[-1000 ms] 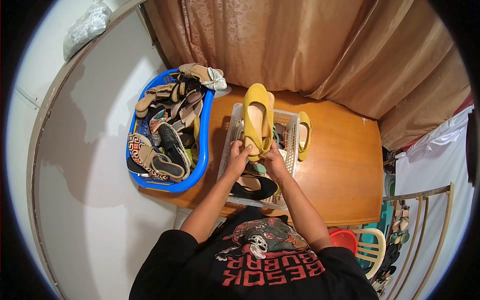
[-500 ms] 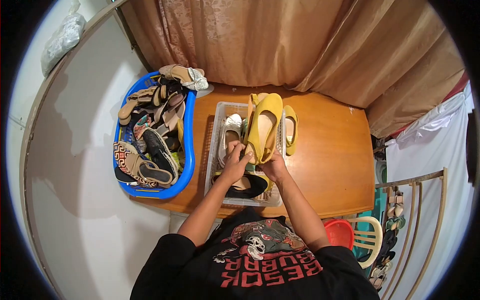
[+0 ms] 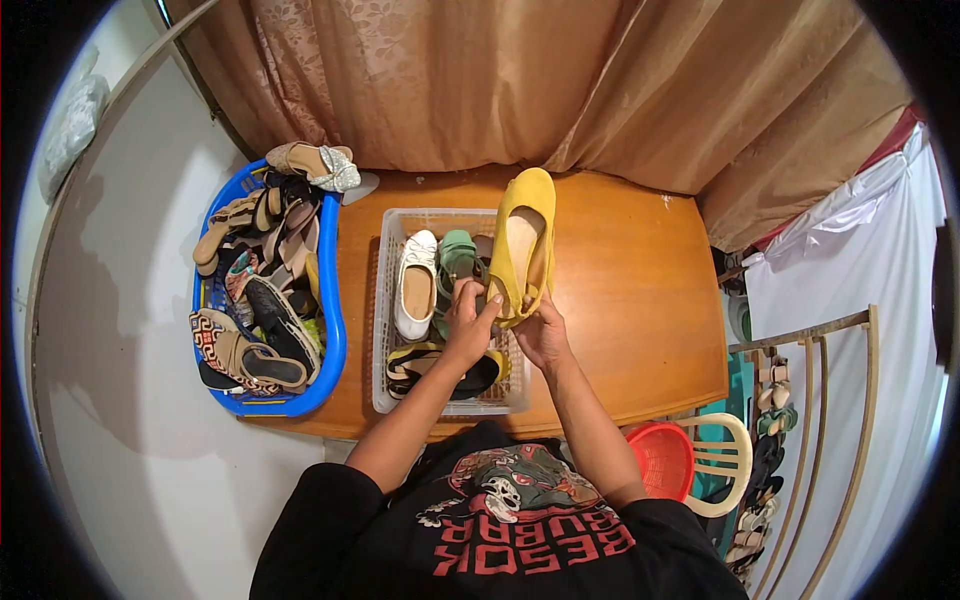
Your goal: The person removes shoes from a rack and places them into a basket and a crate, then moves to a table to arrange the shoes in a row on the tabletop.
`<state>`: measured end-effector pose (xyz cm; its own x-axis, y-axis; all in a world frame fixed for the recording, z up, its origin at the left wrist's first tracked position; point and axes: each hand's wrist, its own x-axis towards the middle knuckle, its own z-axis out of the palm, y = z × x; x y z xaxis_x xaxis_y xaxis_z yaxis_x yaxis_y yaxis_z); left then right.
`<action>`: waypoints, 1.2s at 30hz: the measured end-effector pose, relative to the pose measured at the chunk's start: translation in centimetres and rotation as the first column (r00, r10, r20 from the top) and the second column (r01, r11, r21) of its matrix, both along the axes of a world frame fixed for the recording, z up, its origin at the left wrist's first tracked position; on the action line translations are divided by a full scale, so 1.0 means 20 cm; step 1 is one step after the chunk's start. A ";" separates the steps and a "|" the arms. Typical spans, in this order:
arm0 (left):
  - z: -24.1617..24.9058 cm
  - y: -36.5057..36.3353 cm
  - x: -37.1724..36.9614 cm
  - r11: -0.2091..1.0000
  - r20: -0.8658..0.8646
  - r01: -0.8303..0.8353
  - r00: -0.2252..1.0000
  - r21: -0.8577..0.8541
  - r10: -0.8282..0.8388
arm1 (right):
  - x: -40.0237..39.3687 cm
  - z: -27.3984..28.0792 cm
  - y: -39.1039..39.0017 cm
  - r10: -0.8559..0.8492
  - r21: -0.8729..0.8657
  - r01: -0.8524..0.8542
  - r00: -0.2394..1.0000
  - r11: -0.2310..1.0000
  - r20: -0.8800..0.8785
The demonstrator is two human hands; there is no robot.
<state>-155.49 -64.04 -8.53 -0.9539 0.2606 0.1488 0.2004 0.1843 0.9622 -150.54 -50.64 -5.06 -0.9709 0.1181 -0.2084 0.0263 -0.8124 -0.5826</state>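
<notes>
A yellow shoe (image 3: 528,232) is held up, toe away from me, over the right edge of a clear plastic basket (image 3: 381,300). My left hand (image 3: 470,325) pinches its heel part from the left. My right hand (image 3: 543,332) grips the strap at the heel from the right. Inside the basket lie a white shoe (image 3: 416,290) and a green sandal (image 3: 458,256), with a black shoe (image 3: 478,378) nearer my body. Whether a second yellow shoe is behind the held one, I cannot tell.
A blue basket (image 3: 333,340) heaped with shoes stands at the left of the wooden table (image 3: 640,290). Brown curtains (image 3: 440,90) hang behind. At the lower right are a red basin (image 3: 662,460), a cream chair (image 3: 735,465) and a rack (image 3: 815,420) with shoes.
The view has shifted, so the baskets appear further left. The yellow shoe is now right of the basket's middle, and the separate yellow shoe on the table is no longer seen.
</notes>
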 end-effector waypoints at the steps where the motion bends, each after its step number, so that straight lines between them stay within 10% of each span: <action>1: 0.00 0.02 0.01 1.000 -0.030 -0.015 0.999 0.012 0.015 | 0.00 0.01 0.01 -0.024 0.022 0.024 1.000 0.999 0.005; 5: -0.08 0.14 0.06 0.995 -0.112 -0.099 0.989 -0.019 0.097 | -0.02 -0.12 0.09 -0.056 0.125 0.057 0.998 0.990 -0.007; 9: -0.01 0.29 0.14 0.959 0.197 -0.097 0.979 0.267 0.045 | 0.02 -0.15 0.23 -0.079 0.220 0.079 0.997 0.972 -0.010; 19: -0.29 0.72 0.29 0.964 0.450 0.019 0.882 0.265 -0.142 | 0.32 -0.44 0.66 -0.017 0.313 -0.005 0.998 0.950 0.068; 21: -0.37 0.80 0.37 0.955 0.469 -0.017 0.873 0.297 -0.131 | 0.42 -0.47 0.74 -0.002 -0.114 0.006 0.999 0.993 0.037; 25: -0.47 0.93 0.51 0.975 0.476 -0.019 0.875 0.219 -0.090 | 0.51 -0.51 0.87 0.033 -0.239 -0.002 0.991 0.971 0.128; 27: -0.50 0.97 0.56 0.963 0.518 -0.039 0.848 0.266 -0.109 | 0.52 -0.57 0.89 -0.022 0.416 -0.090 0.966 0.905 0.257; 30: -0.52 1.03 0.55 0.876 0.630 -0.200 0.763 0.439 -0.142 | 0.50 -0.64 0.95 -0.001 0.476 -0.118 0.970 0.872 0.243; 36: -0.56 1.12 0.47 0.990 0.563 -0.009 0.823 0.139 -0.071 | 0.43 -0.70 1.01 -0.016 0.453 -0.142 0.945 0.880 0.326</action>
<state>-146.14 -41.55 -19.73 -0.8722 0.3083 -0.3797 -0.3827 0.0534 0.9223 -141.92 -30.50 -19.09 -0.8730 0.2182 -0.4362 0.3114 -0.4390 -0.8428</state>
